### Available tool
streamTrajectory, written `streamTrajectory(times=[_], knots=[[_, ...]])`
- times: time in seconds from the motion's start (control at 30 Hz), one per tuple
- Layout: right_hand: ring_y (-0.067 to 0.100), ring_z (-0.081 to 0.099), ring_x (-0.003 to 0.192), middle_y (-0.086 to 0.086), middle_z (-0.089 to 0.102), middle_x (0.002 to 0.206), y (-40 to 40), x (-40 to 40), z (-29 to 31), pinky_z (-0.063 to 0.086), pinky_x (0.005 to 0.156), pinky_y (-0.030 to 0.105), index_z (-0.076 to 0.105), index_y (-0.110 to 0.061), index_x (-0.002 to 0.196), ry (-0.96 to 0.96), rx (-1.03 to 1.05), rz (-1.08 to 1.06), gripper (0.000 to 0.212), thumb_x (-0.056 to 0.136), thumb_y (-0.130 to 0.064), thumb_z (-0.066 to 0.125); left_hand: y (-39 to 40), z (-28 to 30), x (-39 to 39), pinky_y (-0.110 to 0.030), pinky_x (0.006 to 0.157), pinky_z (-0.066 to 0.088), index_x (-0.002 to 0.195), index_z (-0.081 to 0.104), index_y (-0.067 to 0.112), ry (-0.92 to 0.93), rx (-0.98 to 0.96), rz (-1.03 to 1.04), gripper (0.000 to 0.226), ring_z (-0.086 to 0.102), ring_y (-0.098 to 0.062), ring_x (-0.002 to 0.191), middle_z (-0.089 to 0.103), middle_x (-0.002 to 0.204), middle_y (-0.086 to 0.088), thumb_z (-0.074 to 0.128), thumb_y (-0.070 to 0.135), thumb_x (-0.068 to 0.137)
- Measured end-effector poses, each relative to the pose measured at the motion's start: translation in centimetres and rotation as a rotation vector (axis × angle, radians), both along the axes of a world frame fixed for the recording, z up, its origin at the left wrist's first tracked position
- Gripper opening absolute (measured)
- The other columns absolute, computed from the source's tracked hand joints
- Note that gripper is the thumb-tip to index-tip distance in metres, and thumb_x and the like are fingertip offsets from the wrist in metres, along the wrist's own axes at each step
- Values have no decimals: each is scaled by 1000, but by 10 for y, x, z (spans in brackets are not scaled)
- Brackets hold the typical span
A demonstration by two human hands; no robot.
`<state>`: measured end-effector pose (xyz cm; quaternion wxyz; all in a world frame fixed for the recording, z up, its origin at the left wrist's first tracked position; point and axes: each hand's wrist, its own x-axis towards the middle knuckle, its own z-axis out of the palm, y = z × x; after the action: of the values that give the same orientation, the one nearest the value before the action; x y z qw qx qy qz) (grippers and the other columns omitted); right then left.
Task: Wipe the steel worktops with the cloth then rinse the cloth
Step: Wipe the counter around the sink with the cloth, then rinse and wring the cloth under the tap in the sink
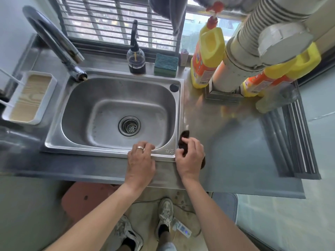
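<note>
Right hand (190,156) grips the dark cloth (183,140) beside the sink (168,151); left hand (140,160) rests flat.

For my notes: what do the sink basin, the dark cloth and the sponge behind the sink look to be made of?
Sink basin: brushed stainless steel, judging by its dull grey sheen and soft reflections.
Cloth, gripped by the right hand: soft dark brown fabric, bunched; weave not visible.
Sponge: probably foam, teal scouring face over a green layer.

Dark cloth (183,140), seemingly bunched, on worktop (235,151)
</note>
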<state>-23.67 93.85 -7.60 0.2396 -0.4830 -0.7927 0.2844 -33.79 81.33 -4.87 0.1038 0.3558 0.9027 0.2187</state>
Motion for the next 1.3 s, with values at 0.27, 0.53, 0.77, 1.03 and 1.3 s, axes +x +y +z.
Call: streamTrajectory(times=[0.27, 0.53, 0.77, 1.03, 1.3], knots=[[35, 50, 118, 16, 55, 132, 5, -1, -1, 42, 104, 46, 63, -3, 127, -190, 204, 235, 51, 80, -16, 51, -5, -4, -7, -41, 85, 45, 106, 62, 18, -7, 13, 31, 46, 51, -23, 103, 56, 108, -1, 63, -2, 65], [28, 56, 112, 2, 63, 120, -9, 9, 12, 49, 84, 42, 69, -9, 102, -367, 280, 499, 34, 76, -21, 51, -8, -3, -8, -39, 88, 43, 105, 63, 18, -18, -9, 15, 42, 52, -22, 102, 57, 107, 0, 63, -2, 69], [25, 58, 76, 7, 67, 73, -4, -22, 50, 51, 71, 36, 68, -9, 69, -367, -277, 436, 24, 78, -25, 52, -22, 11, -20, -37, 88, 43, 105, 63, 20, -64, 21, 25, 41, 53, -21, 102, 56, 107, 2, 64, -1, 70], [15, 54, 47, 15, 65, 66, -47, -105, 75, 45, 48, 24, 72, -2, 72, 191, -966, -168, 29, 91, -4, 50, -78, 33, -89, -32, 84, 40, 107, 64, 21, -11, 38, 82, 44, 54, -19, 101, 57, 105, 4, 67, 0, 68], [25, 62, 68, 13, 68, 80, -48, -191, 62, 50, 63, 30, 70, -4, 104, 621, -1421, -319, 38, 94, -30, 45, -102, 27, -174, -38, 87, 49, 127, 63, 15, 69, 22, 162, 62, 59, -22, 114, 62, 123, 1, 62, -3, 67]])
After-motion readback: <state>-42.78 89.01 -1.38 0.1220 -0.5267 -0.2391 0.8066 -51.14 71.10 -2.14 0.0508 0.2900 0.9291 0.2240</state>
